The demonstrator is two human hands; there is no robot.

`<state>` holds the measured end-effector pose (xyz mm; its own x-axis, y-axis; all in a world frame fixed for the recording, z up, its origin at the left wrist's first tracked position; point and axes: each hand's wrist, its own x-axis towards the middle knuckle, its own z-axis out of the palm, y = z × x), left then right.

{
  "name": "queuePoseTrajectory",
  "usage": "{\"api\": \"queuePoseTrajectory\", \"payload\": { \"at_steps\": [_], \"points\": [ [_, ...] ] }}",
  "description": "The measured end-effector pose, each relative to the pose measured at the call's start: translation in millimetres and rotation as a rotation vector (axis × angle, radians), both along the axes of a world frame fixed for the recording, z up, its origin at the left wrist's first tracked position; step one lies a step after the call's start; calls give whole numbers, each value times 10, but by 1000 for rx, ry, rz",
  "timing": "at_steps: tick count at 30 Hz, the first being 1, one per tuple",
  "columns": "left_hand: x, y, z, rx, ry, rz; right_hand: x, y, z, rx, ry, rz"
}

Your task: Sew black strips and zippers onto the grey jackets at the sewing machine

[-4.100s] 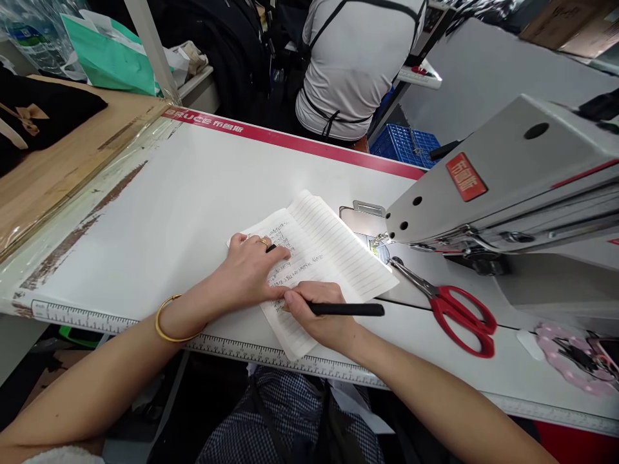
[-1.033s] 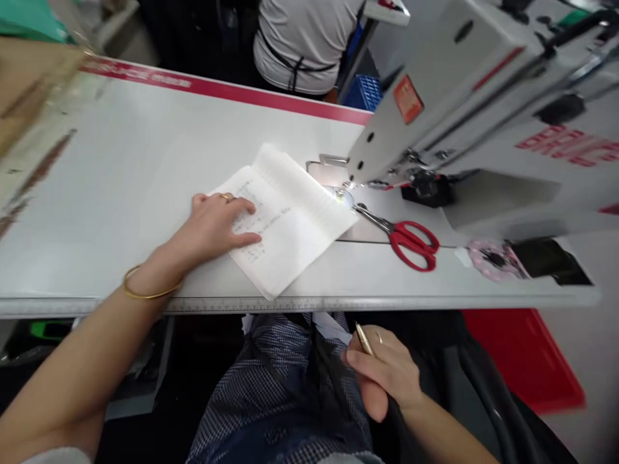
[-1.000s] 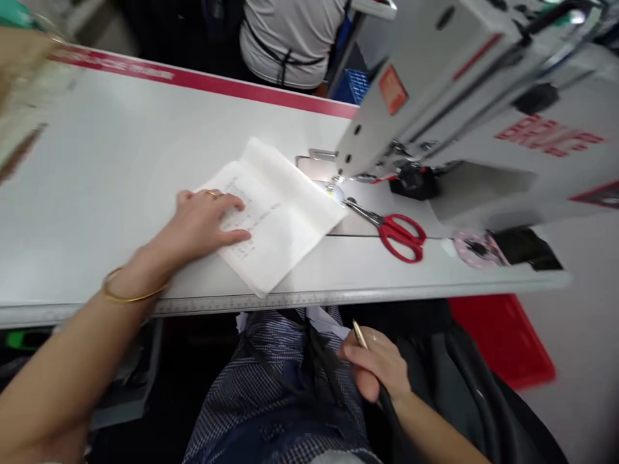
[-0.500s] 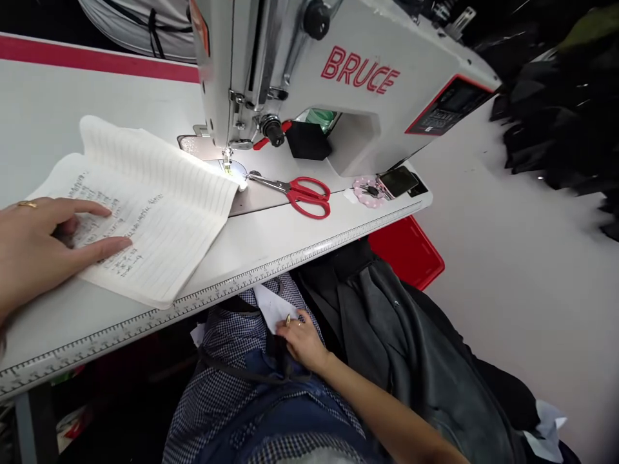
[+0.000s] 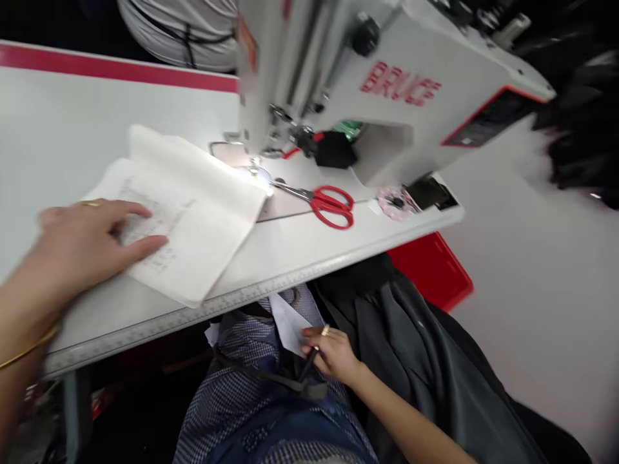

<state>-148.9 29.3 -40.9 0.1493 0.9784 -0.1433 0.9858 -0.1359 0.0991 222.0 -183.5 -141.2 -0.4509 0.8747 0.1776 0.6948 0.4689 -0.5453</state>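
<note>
Change, chief entry: right hand (image 5: 336, 354), gone from the page and lowered beyond the table's front edge, over the checked cloth (image 5: 207, 406) on the lap. Fingers curled about one pen (image 5: 309, 362), black barrel slanting down, gold-coloured end up. Fingertips at the edge of a white slip (image 5: 287, 322), paper or fabric uncertain; whether they also pinch it, cannot tell.

Meaning, as judged: writing at a pause, the pen kept in hand but clear of the page.

Left hand (image 5: 80, 248): one, unmoved from the notebook, laid over its written page. Fingers loosely spread, thumb and forefinger apart, nothing gripped.

Notebook (image 5: 193, 238): one, open on the white table (image 5: 72, 142), lined page partly raised, lower corner near the ruled front edge. Handwriting present, too blurred to read.

View: swung toward the person's right, taking in more of the sewing machine (image 5: 420, 109) and the dark grey cloth (image 5: 411, 341) beside the lap.

Scissors (image 5: 315, 195): one pair, red-handled, lying untouched, blades pointing toward the lit needle area, near the notebook's right corner.

Red bin (image 5: 430, 267): one, below table level, beyond the grey cloth.
</note>
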Motion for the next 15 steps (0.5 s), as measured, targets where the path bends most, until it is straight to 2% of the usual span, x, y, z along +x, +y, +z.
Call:
{"api": "queuePoseTrajectory", "payload": {
  "at_steps": [2,4,6,7,9,11,13,15],
  "points": [
    [48,-44,58,-7,-57,0,0,351,220,117,2,20],
    [46,-56,74,-21,-130,-18,-53,727,415,302,-66,20],
    [9,-53,61,-2,-192,-19,-127,980,530,454,-176,46],
    [-12,-53,49,12,-216,-18,-147,1028,547,478,-233,81],
    [-41,-59,24,23,-246,-18,-115,973,513,422,-329,180],
    [-51,-69,6,33,-260,-31,17,801,452,304,-404,235],
    [-49,-74,-2,39,-266,-42,194,654,457,233,-451,190],
    [-48,-74,0,37,-265,-46,310,630,585,222,-418,113]
  ]
}}
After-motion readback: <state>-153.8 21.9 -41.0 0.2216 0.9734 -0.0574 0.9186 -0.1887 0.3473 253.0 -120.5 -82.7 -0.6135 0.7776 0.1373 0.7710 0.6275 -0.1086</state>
